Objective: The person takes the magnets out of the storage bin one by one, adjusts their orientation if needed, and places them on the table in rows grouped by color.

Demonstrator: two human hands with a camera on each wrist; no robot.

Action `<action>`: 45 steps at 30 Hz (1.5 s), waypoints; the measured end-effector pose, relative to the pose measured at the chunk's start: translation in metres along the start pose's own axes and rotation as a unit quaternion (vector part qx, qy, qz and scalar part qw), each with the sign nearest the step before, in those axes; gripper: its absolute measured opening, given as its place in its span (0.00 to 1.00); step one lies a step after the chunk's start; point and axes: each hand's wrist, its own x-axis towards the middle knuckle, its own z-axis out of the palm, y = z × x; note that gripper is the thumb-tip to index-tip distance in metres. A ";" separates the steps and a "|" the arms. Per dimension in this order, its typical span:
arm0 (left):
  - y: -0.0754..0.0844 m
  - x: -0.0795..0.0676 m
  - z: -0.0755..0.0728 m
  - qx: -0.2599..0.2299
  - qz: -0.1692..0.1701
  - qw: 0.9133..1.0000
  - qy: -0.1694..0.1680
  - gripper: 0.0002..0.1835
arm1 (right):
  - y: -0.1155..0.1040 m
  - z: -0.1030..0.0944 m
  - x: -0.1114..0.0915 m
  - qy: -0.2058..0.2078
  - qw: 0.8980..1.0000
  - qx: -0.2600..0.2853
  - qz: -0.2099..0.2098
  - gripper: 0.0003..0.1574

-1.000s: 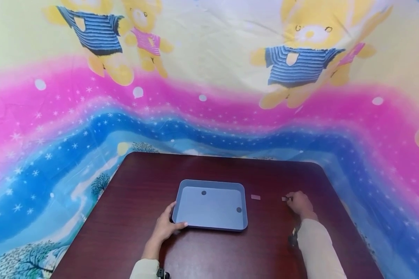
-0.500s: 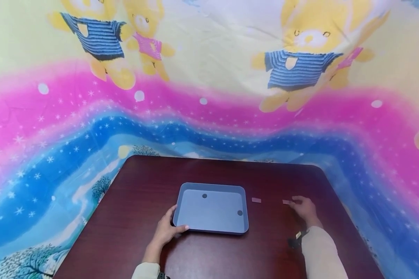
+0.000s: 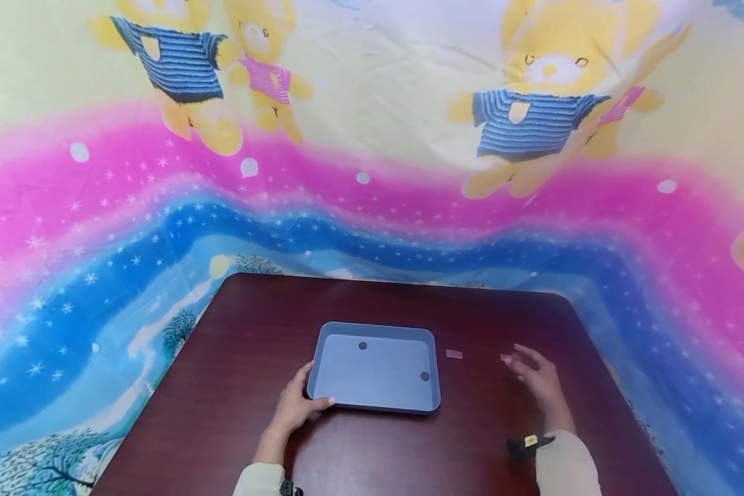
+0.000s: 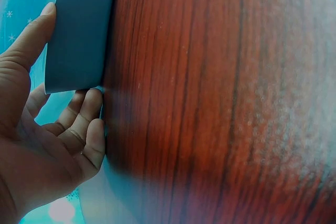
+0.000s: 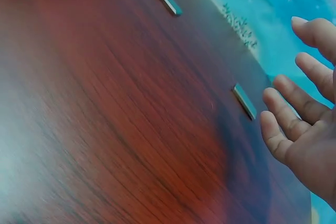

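A shallow grey-blue tray (image 3: 372, 399) rests on the table, two small dark round discs inside: one disc (image 3: 362, 346) near the far wall, the other disc (image 3: 425, 376) toward the right. My left hand (image 3: 295, 408) holds the tray's near left corner, thumb along the front and fingers at the left side; the left wrist view shows the tray wall (image 4: 79, 40) between them. My right hand (image 3: 538, 379) has its fingers spread and holds nothing. Just beyond its fingertips lies a small flat rectangular piece (image 5: 244, 102), partly covered in the head view.
A second, similar flat rectangular piece (image 3: 454, 354) lies right of the tray. The dark red wood-grain table (image 3: 372, 455) has rounded far corners. A printed cloth (image 3: 372, 227) with bears hangs close behind and beside it.
My right hand's fingers, closed together at the right-hand flat piece earlier, have spread and drawn slightly back from it. The piece stays on the table. My left hand keeps its hold on the tray.
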 end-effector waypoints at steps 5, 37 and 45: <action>-0.001 0.001 0.001 0.001 0.000 1.000 0.002 0.51 | 0.010 0.010 0.002 0.014 1.000 0.010 -0.019 0.38; 0.002 0.000 0.000 0.003 -0.009 1.000 -0.005 0.51 | 0.035 0.083 0.002 -0.028 0.995 0.055 -0.085 0.36; 0.002 0.000 0.000 0.003 -0.011 1.000 -0.006 0.51 | 0.030 0.104 0.003 -0.073 0.986 0.081 -0.123 0.42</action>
